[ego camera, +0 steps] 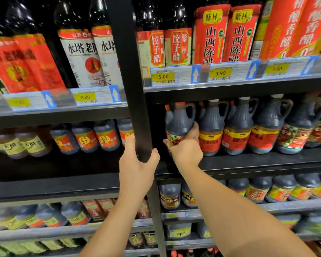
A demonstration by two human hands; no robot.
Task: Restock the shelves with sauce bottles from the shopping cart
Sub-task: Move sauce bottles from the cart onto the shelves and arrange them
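At frame centre, the right hand (186,147) is seen with fingers wrapped about the lower body of a dark jug (179,125); the thumb is pressed on its label at the 9 o'clock side, the remaining fingers curled round the 3 o'clock side. The jug is held upright at the left end of the middle shelf (248,162), just beside a row of like jugs (235,130) extending toward 3 o'clock. Whether its base is touching the shelf cannot be told; the hand covers it. The left hand (137,164) is closed round the black upright post (133,80), thumb at the 3 o'clock face, fingers hidden behind the 9 o'clock face. Both bare forearms are seen entering from 6 o'clock. Toward 12 o'clock, red-labelled bottles (224,34) are ranged above yellow price tags (163,76). Toward 9 o'clock, squat dark bottles (85,138) are shelved. Toward 5 o'clock, further dark bottles (258,190) are noted on a lower shelf.
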